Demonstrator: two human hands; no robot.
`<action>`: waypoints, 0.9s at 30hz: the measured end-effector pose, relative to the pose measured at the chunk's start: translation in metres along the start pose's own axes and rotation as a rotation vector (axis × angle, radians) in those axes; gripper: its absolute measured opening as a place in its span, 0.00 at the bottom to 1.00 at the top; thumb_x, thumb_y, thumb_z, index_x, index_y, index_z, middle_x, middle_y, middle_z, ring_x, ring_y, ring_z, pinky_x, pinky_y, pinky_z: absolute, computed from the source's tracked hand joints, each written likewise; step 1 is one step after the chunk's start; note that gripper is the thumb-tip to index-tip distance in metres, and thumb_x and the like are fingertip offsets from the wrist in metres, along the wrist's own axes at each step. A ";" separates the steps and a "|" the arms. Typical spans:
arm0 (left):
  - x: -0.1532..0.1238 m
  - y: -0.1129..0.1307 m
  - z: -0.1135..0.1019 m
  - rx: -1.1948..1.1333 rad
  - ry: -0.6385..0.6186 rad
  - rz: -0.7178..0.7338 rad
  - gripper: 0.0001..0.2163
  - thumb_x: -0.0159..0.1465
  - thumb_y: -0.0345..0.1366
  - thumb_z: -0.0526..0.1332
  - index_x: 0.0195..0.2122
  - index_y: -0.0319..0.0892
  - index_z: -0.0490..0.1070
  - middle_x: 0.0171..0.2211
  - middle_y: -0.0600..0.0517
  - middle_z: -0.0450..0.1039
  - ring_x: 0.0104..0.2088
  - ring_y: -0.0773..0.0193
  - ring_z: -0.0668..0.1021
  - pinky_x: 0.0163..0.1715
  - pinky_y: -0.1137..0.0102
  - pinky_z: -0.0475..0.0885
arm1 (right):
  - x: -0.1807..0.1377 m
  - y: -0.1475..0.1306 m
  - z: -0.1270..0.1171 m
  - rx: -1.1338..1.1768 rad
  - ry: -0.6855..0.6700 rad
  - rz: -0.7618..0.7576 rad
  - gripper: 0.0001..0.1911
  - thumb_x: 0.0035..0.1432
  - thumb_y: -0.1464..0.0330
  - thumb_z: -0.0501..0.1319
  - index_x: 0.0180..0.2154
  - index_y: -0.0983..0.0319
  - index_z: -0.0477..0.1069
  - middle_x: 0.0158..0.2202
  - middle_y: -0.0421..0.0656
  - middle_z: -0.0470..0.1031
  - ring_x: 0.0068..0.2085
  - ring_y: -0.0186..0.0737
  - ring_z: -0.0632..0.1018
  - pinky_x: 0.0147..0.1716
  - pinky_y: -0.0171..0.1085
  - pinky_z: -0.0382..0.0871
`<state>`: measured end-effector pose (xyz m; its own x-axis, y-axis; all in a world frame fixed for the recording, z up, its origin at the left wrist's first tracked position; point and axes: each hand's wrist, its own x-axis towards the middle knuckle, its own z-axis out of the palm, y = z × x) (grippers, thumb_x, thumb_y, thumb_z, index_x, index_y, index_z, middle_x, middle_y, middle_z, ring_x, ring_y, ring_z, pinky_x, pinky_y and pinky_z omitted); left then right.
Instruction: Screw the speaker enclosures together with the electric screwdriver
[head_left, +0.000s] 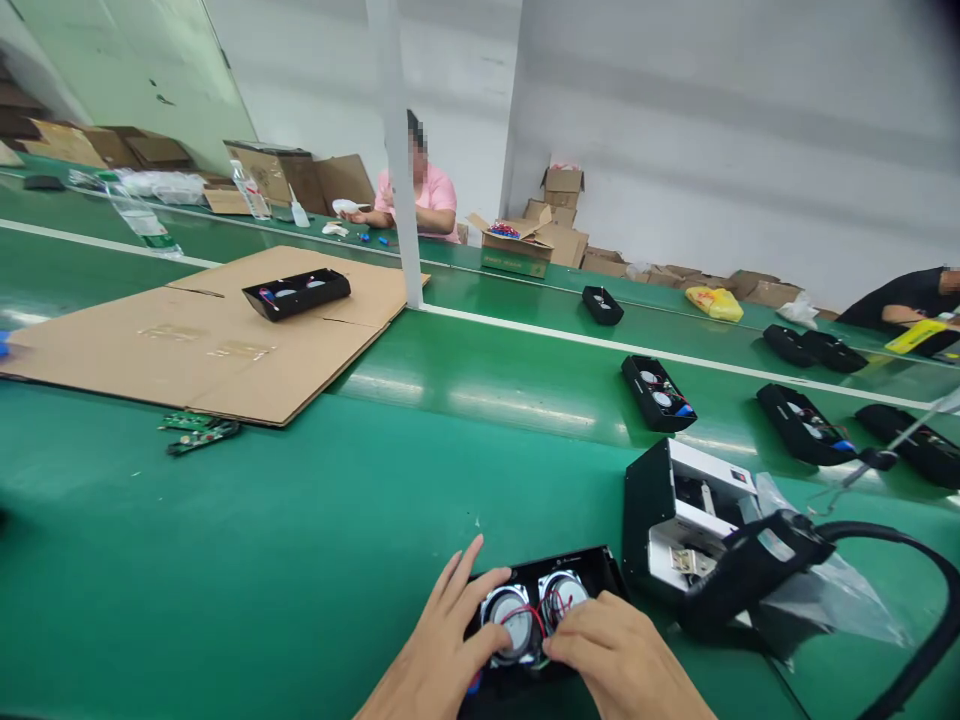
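A black speaker housing [592, 568] lies in front of me at the bottom centre, its inner side facing up. Inside it sit two round speakers, a left one [517, 632] and a right one [564, 592], with thin red wires [534, 612] running across them. My left hand [450, 630] grips the housing's left side, its thumb pressed on the left speaker and its other fingers stretched along the edge. Bent and pinched together, the fingers of my right hand [611, 645] are at the wires beside the right speaker. Their tips are partly hidden.
Right of the housing stands a black-and-white machine [679, 520], with a black hand tool [757, 570] on a cable before it. Other housings [660, 393] rest on the green bench. Cardboard [225, 340] and circuit boards [196, 432] lie left. Two people sit across.
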<state>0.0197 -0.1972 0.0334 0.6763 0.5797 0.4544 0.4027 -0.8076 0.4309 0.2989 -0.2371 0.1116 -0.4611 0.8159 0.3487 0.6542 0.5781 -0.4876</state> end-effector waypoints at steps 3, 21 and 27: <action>-0.003 0.002 0.016 0.170 0.035 0.069 0.24 0.62 0.59 0.78 0.46 0.46 0.76 0.74 0.41 0.67 0.84 0.35 0.46 0.82 0.38 0.44 | -0.004 -0.001 0.016 -0.176 0.077 -0.180 0.19 0.84 0.66 0.52 0.43 0.58 0.80 0.32 0.38 0.84 0.31 0.37 0.82 0.30 0.41 0.62; -0.008 0.014 0.041 0.051 0.105 -0.010 0.14 0.58 0.39 0.78 0.43 0.49 0.79 0.57 0.51 0.83 0.79 0.32 0.61 0.80 0.41 0.32 | -0.001 -0.019 0.002 0.167 -0.432 0.409 0.22 0.66 0.79 0.57 0.49 0.53 0.85 0.54 0.42 0.86 0.55 0.45 0.84 0.60 0.41 0.72; 0.051 0.003 -0.025 -0.401 -0.401 -0.415 0.12 0.53 0.39 0.83 0.35 0.51 0.83 0.58 0.58 0.83 0.78 0.32 0.62 0.79 0.40 0.41 | 0.034 -0.026 -0.009 0.142 -0.506 0.452 0.24 0.54 0.74 0.69 0.53 0.55 0.83 0.55 0.47 0.84 0.57 0.52 0.82 0.60 0.44 0.72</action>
<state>0.0396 -0.1670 0.0775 0.7227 0.6840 -0.0992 0.4703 -0.3815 0.7958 0.2715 -0.2242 0.1435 -0.4075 0.8579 -0.3130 0.7789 0.1476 -0.6096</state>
